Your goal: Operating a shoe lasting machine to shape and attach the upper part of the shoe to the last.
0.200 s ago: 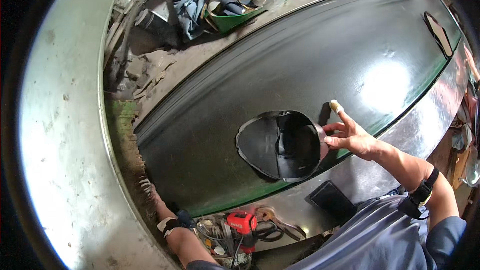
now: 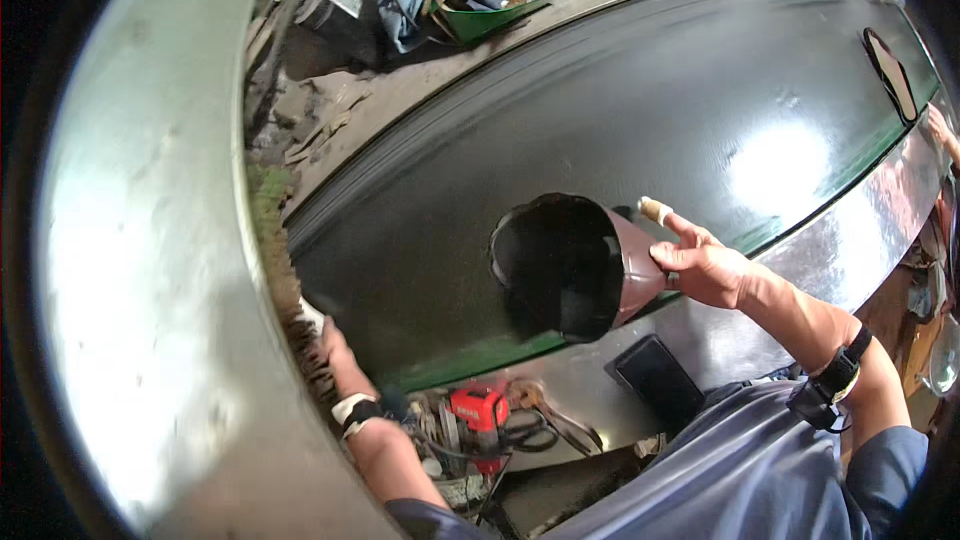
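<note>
My right hand point(image 2: 705, 265) grips the narrow end of a cone-shaped mauve piece point(image 2: 642, 270) with a black inside and a wavy rim. The piece is tilted above a black conveyor belt point(image 2: 430, 270), its wide mouth facing left. A pale wrapping covers my right index finger, which points out past the piece. At the belt's left end, my left hand point(image 2: 342, 355) is closed beside a frayed bristly fringe point(image 2: 308, 350). Something whitish point(image 2: 312, 314) shows at its fingertips, too blurred to name. An insole-shaped piece point(image 2: 890, 75) lies at the belt's far right.
A big pale metal housing point(image 2: 150, 270) curves along the left. On the near metal ledge are a black phone point(image 2: 660, 380), a red power tool point(image 2: 480, 407) and pliers point(image 2: 560, 418). Green bins point(image 2: 490, 25) stand beyond the belt. Another person's hand point(image 2: 943, 135) shows at the right edge.
My right hand has tipped the cone-shaped piece, so its mouth turns leftward and more of its mauve outside shows. My left hand has drawn out from under the fringe. The view has shifted slightly.
</note>
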`<state>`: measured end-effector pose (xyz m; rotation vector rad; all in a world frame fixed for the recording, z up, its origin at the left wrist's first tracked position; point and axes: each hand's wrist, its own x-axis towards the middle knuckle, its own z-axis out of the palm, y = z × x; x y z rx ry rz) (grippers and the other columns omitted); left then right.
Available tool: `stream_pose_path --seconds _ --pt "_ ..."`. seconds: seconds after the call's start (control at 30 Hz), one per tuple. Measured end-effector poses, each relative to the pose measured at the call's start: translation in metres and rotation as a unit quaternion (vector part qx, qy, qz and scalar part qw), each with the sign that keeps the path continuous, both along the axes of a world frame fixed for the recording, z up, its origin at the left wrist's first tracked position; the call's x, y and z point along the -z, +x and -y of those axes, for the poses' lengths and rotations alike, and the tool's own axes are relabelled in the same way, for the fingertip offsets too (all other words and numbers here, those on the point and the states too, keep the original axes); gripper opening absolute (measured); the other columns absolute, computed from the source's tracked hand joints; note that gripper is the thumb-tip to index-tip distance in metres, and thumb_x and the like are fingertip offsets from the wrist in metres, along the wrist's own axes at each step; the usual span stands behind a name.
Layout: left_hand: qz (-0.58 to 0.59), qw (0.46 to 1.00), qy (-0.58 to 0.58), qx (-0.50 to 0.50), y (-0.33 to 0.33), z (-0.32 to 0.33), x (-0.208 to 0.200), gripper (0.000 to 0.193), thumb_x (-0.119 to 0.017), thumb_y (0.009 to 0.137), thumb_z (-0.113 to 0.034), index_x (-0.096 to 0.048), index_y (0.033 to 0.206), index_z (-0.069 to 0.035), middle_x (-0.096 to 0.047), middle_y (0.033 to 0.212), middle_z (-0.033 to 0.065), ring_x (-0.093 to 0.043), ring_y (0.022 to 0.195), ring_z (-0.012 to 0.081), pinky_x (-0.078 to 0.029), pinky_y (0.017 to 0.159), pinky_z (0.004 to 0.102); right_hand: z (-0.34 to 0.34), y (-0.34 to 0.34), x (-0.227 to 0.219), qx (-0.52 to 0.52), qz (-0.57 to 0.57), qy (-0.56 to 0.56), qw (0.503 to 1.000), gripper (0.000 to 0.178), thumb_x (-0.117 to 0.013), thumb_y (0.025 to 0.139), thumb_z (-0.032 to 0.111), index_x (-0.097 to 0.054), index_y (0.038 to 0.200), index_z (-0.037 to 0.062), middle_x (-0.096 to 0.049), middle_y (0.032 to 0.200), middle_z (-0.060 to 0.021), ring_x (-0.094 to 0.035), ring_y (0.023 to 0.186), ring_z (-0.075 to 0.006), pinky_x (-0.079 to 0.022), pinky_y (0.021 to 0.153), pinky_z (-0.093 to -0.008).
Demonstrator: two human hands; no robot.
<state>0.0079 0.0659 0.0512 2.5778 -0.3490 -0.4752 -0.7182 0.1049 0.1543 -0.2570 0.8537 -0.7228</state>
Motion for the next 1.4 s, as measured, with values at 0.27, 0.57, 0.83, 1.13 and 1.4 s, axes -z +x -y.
stream_pose_path --seconds 0.27,0.57,0.83,1.13,1.4 --pt "0.209 0.968 -0.046 0.129 -0.245 -0.042 -0.041 0.087 -0.091 0.063 -0.03 -0.056 0.142 -0.023 -0.049 0.138 0.0255 -0.044 0.131 0.0435 -0.041 0.109 0.0532 -0.079 -0.051 -0.046 0.067 0.066 -0.036 0.995 0.095 -0.079 0.089 0.019 -0.02 0.161 0.0363 -0.061 0.12 0.0025 -0.056 0.123 -0.0248 -0.037 0.11 -0.0669" --pt "0.266 0.654 -0.292 0.645 -0.521 -0.176 -0.144 0.057 -0.075 0.062 -0.005 -0.068 0.118 -0.011 -0.055 0.138 0.0136 -0.048 0.128 0.0384 -0.041 0.108 0.0491 -0.238 -0.233 -0.003 0.271 -0.004 -0.044 0.961 0.064 -0.072 0.096 0.027 -0.04 0.151 0.0288 -0.049 0.146 -0.0059 -0.043 0.141 -0.0267 -0.038 0.114 -0.0699" --pt "0.222 0.447 -0.404 0.766 -0.703 -0.277 -0.103 0.03 -0.061 0.086 -0.019 -0.069 0.115 -0.019 -0.056 0.131 0.0098 -0.048 0.124 0.0262 -0.036 0.11 0.0493 -0.242 -0.3 -0.021 0.348 0.016 -0.049 0.936 0.06 -0.074 0.094 0.023 -0.047 0.147 0.0169 -0.043 0.153 -0.0111 -0.044 0.141 -0.0322 -0.043 0.113 -0.0692" --pt "-0.783 0.529 -0.313 0.096 -0.717 -0.237 -0.126 0.04 -0.067 0.099 -0.042 -0.07 0.117 -0.007 -0.07 0.12 0.0101 -0.066 0.111 0.0268 -0.051 0.1 0.0447 -0.265 -0.27 -0.132 -0.135 -0.488 -0.266 0.82 0.023 -0.067 0.1 0.018 -0.069 0.115 0.0009 -0.072 0.097 -0.0067 -0.066 0.095 -0.0172 -0.049 0.089 -0.0313" --pt "-0.518 0.814 -0.102 0.242 -0.665 -0.178 -0.106 0.033 -0.069 0.096 -0.029 -0.07 0.116 -0.002 -0.074 0.108 0.0114 -0.07 0.096 0.022 -0.055 0.087 0.0374 -0.315 -0.22 -0.014 -0.182 -0.54 -0.697 0.434 0.05 -0.08 0.072 0.005 -0.067 0.12 0.0068 -0.065 0.103 -0.0097 -0.064 0.097 -0.0288 -0.046 0.108 -0.0518"
